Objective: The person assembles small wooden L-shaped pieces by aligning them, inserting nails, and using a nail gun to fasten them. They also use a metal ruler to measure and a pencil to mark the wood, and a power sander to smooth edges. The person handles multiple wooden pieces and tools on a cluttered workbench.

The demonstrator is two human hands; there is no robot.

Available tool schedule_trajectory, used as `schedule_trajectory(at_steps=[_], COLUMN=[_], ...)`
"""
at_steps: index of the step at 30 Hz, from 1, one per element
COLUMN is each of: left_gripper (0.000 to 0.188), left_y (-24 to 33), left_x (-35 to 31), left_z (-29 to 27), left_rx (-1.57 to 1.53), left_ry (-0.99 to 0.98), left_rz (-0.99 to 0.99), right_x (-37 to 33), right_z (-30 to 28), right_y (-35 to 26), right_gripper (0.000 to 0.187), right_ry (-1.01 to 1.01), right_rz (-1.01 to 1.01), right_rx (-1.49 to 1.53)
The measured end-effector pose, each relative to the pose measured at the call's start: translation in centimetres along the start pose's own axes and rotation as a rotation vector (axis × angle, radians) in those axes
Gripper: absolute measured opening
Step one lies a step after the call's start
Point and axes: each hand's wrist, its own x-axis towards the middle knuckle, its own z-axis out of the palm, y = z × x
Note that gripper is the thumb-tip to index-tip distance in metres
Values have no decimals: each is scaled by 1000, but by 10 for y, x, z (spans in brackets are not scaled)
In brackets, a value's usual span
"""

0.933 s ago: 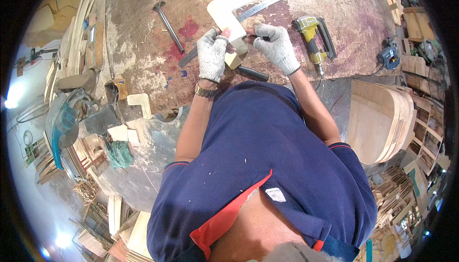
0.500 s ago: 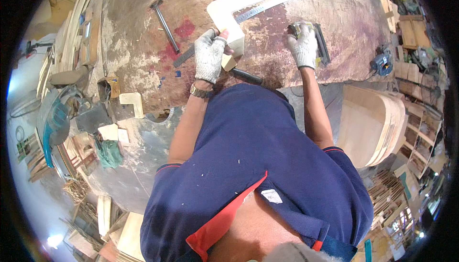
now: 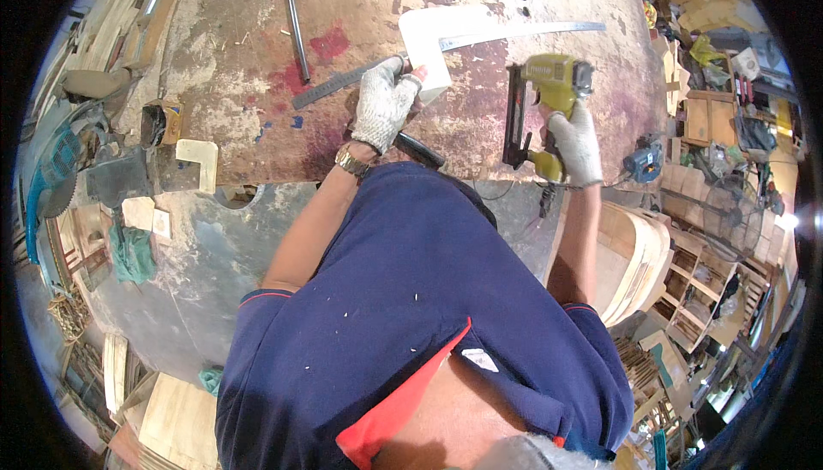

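My left hand (image 3: 384,108), in a white knit glove, presses down on the near end of a pale L-shaped wooden piece (image 3: 437,39) lying on the stained workbench (image 3: 480,127). My right hand (image 3: 573,142), also gloved, grips the handle of a yellow-green nail gun (image 3: 542,93) held upright to the right of the wooden piece. A long metal ruler (image 3: 523,34) lies across the wood's far side. A dark strip (image 3: 330,86) runs from under my left hand toward the left.
A hammer (image 3: 296,24) lies at the bench's far left. A dark handled tool (image 3: 420,151) sits near the front edge. A small L-shaped wood block (image 3: 199,159) and a circular saw (image 3: 53,180) are at left. Curved plywood panels (image 3: 639,256) stand at right.
My right hand left the wooden piece, reached right, took hold of the nail gun and lifted it upright. My left hand stayed on the wood.
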Motion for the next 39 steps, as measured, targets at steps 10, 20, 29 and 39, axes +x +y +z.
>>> schedule_trajectory(at_steps=[10,20,29,39], left_gripper=[27,25,24,23], left_y=[-7,-13,-3,2], left_x=[4,9,6,3], left_z=[-3,-2,-1,1], left_rx=[85,52,26,-19], left_ry=[-23,-48,-48,-23], left_rz=[71,104,23,46], right_x=[-58,-51,-49,-48], right_z=[42,53,56,60], right_y=[-153,-151,-153,-158], right_gripper=[42,42,44,44], right_ry=[-293,-353,-376,-360], right_rz=[82,107,128,43], right_rx=[-165,-217,-231,-350])
